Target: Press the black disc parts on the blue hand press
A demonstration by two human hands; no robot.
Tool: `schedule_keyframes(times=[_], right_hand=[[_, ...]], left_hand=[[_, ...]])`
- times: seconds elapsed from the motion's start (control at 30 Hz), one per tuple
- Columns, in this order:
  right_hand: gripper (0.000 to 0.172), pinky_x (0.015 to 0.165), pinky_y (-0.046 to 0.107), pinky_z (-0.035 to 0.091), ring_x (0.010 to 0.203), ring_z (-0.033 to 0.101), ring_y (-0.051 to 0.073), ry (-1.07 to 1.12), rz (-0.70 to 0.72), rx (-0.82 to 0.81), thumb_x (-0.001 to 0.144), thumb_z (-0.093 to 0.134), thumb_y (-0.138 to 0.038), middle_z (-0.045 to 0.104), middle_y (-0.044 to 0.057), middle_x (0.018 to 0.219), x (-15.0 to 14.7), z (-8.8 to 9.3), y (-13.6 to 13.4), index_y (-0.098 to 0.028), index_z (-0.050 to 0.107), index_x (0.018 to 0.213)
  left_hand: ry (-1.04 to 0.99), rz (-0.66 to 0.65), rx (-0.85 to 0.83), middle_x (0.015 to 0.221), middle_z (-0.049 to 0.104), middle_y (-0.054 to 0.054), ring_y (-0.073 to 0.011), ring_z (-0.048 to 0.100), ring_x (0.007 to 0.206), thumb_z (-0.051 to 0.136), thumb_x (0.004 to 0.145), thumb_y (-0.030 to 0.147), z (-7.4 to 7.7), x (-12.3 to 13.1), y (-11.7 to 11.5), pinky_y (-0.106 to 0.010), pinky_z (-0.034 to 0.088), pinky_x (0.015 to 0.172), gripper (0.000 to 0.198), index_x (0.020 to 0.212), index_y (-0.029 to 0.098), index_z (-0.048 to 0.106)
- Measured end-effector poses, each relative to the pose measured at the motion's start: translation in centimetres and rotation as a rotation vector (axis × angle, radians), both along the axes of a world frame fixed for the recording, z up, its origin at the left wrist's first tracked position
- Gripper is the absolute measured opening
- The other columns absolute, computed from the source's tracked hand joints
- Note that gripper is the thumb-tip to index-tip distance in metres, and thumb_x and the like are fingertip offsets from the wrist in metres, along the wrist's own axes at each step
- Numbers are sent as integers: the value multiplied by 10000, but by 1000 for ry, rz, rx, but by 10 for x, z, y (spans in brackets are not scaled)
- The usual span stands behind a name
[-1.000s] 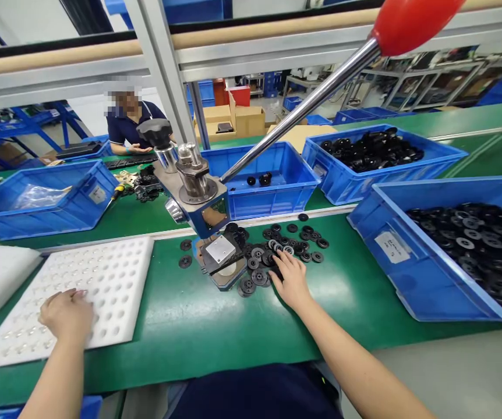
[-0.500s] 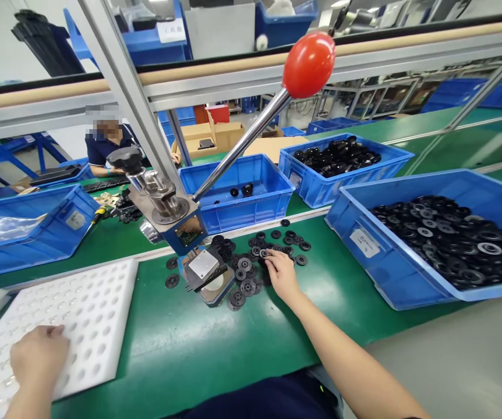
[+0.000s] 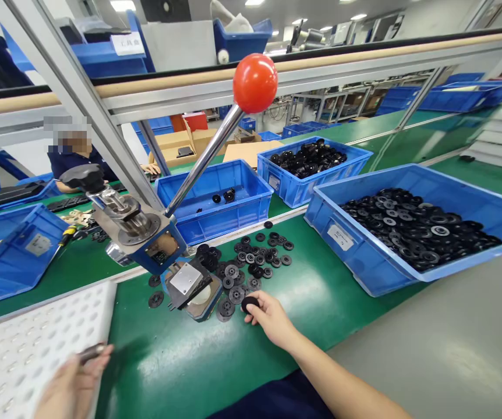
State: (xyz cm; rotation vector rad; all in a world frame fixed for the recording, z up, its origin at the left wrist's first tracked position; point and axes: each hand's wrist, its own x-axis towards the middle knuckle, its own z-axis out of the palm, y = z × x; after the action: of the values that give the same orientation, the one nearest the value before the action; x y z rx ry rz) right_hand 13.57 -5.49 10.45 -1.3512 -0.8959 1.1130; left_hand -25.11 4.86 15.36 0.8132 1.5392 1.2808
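Between the thumb and fingers of my right hand (image 3: 271, 319) is a black disc (image 3: 249, 303), held just above the green bench. My left hand (image 3: 76, 381), a little blurred, grips a small dark, shiny cylindrical part (image 3: 91, 352) over the right edge of the white foam tray (image 3: 98, 308), which has rows of round pockets. Loose black discs (image 3: 236, 294) lie scattered beyond my right hand. Left of them stands a hand lever press (image 3: 159, 247) with a red ball knob (image 3: 255, 83) and a metal plate (image 3: 186, 278) at its base.
A blue bin (image 3: 342, 235) full of black discs stands on the right. Behind are another bin (image 3: 277, 180) of black parts and a bin (image 3: 216, 224) with a few pieces. At left, a screwdriver (image 3: 65, 235) leans by a blue bin (image 3: 19, 250). A person (image 3: 80, 154) sits across the bench.
My right hand has drawn back from the pile toward me with a black disc. My left hand has lifted from the foam tray and moved right, a dark cylinder now showing. The view has shifted right.
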Motion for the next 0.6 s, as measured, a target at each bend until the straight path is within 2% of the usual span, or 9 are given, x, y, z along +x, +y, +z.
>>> schedule_keyframes(times=[0.07,0.13,0.17,0.23,0.3,0.4,0.5,0.6], right_hand=[[227,560,252,503,651,686,160,16,43,-28,845,600,-377,652,6,719,-13,1,-9,-177,613,953],[190,606,265,516,690,690,165,-27,98,-43,865,562,-322,654,8,730,-22,2,-16,-182,616,981],[176,639,274,523,712,690,165,-78,128,-39,876,542,-295,661,13,745,-26,2,-19,-185,620,990],[173,703,291,532,742,686,165,-215,174,2,898,503,-255,681,25,786,-33,3,-23,-190,626,1002],[191,766,311,535,791,684,171,-354,191,77,922,474,-243,706,47,858,-38,4,-27,-193,633,1018],[232,849,336,534,905,679,188,-495,207,189,953,448,-249,718,78,978,-43,5,-32,-193,644,1063],[263,887,333,534,936,677,182,-537,236,229,968,434,-237,721,80,999,-43,4,-34,-191,646,1118],[269,893,325,542,920,683,173,-514,221,213,975,436,-231,728,74,997,-42,5,-36,-191,651,1132]], left_hand=[[-194,-200,-145,792,748,-77,-175,635,585,878,538,406,-14,36,-21,-281,552,538,405,759,147,659],[-306,-447,-240,885,753,-98,-180,649,642,880,606,462,-28,76,-47,-289,548,568,453,862,160,659],[-301,-547,-241,894,750,-87,-164,635,629,869,639,475,-33,96,-59,-262,510,533,458,906,175,648],[-225,-728,-242,843,742,-62,-135,593,567,905,593,451,-40,132,-79,-228,441,482,515,941,186,634],[-170,-855,-229,828,733,-52,-136,596,612,907,588,429,-42,158,-89,-223,434,519,498,926,185,635],[-164,-925,-218,799,708,-33,-145,610,716,910,569,404,-40,178,-90,-236,465,634,446,851,171,655],[-162,-942,-264,704,650,1,-109,535,616,912,544,437,-37,181,-84,-211,399,544,453,805,155,674],[-136,-970,-291,654,621,9,-93,477,564,900,556,476,-35,180,-81,-195,320,478,479,845,144,711]])
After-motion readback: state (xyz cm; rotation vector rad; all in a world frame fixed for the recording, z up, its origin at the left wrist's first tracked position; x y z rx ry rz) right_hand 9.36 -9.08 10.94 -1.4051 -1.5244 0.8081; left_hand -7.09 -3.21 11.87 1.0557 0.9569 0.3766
